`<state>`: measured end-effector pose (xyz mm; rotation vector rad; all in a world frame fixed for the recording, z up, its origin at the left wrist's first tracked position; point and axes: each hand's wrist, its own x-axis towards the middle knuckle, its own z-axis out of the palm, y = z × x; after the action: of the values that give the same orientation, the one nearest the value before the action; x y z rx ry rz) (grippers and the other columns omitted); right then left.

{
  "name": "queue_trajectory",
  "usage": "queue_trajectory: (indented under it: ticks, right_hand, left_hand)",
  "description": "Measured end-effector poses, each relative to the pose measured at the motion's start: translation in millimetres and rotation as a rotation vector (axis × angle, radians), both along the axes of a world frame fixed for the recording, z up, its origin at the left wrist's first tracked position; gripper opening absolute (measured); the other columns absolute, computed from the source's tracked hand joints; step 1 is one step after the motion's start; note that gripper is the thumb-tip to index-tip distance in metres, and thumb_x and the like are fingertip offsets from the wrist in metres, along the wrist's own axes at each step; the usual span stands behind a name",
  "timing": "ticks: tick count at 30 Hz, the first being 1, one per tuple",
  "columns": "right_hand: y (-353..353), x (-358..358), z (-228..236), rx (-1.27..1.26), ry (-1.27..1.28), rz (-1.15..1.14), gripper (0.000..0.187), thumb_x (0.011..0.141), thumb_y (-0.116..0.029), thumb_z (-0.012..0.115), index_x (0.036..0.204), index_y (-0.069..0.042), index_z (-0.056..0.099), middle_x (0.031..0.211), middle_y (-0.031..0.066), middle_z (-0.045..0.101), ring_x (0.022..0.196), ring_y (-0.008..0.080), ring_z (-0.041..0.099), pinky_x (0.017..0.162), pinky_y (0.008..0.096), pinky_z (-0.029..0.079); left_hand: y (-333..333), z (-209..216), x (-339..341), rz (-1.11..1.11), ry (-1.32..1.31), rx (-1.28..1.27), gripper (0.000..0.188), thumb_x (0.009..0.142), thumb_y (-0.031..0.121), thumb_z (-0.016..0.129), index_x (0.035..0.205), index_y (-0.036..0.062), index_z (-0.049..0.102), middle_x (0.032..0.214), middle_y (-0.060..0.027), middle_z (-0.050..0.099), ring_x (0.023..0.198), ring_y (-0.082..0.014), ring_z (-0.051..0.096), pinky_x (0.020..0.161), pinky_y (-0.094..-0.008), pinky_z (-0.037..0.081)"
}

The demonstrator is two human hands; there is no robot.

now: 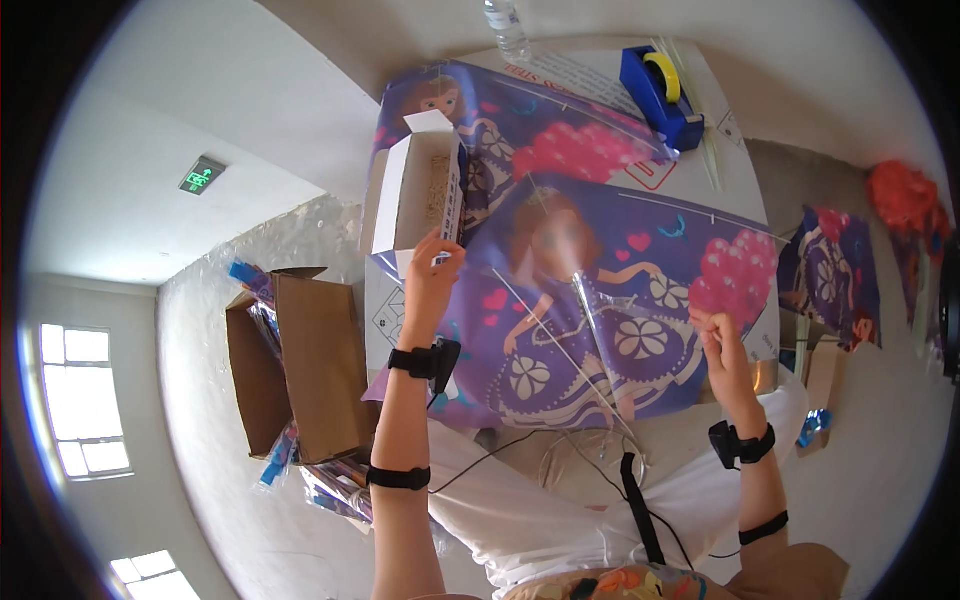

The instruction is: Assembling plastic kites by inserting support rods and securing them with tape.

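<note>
A shiny purple printed sheet (640, 300) with a gowned figure, pink hearts and thin white rods lies across the white table, looking like a kite. At the near end of an open white cardboard box (400, 190) is my left hand (435, 275), its fingertips pinched together. Small tan pieces (438, 185) fill part of that box. Over the sheet's right side, by the pink hearts, my right hand (724, 350) has its fingers curled in toward the thumb. Whatever either hand pinches is too small to make out.
Behind lies a second purple printed sheet (490, 150). A blue tape dispenser (660, 100) stands at the far right, near thin pale sticks (712, 155). A water bottle (507, 30) is at the far edge. Left of the table sits an open brown carton (325, 370).
</note>
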<state>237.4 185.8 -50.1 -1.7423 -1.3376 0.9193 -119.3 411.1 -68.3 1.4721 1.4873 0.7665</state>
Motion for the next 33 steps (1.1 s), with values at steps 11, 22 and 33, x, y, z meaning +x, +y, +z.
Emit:
queue_trajectory:
  ticks: [11, 22, 33]
  right_hand:
    - [10, -28, 3, -0.009, -0.069, 0.084, 0.016, 0.101, -0.012, 0.043, 0.114, -0.002, 0.044, 0.126, 0.0148, 0.058, 0.108, 0.0274, 0.06, 0.092, 0.0355, 0.046]
    - [32, -70, 7, 0.006, -0.001, 0.104, 0.011, 0.1, -0.01, 0.044, 0.108, -0.003, 0.045, 0.124, 0.0146, 0.059, 0.104, 0.0276, 0.062, 0.087, 0.0345, 0.05]
    - [-2, -51, -7, -0.005, 0.003, 0.037, 0.016, 0.098, -0.009, 0.047, 0.112, -0.002, 0.045, 0.121, 0.0146, 0.06, 0.105, 0.0292, 0.062, 0.09, 0.0368, 0.048]
  left_hand:
    - [59, -7, -34, -0.11, 0.348, 0.384, 0.01, 0.083, 0.012, 0.065, 0.086, 0.0025, 0.065, 0.106, -0.0182, 0.06, 0.1, -0.0347, 0.057, 0.087, -0.0386, 0.047]
    - [29, -7, -39, -0.003, -0.196, 0.24, 0.029, 0.089, 0.008, 0.062, 0.118, 0.0075, 0.057, 0.126, -0.0136, 0.056, 0.109, -0.0224, 0.059, 0.092, -0.0362, 0.046]
    - [-19, -45, -40, -0.2, 0.419, 0.204, 0.084, 0.078, 0.003, 0.069, 0.149, 0.0228, 0.028, 0.108, -0.0131, 0.063, 0.103, -0.0297, 0.06, 0.09, -0.0407, 0.046]
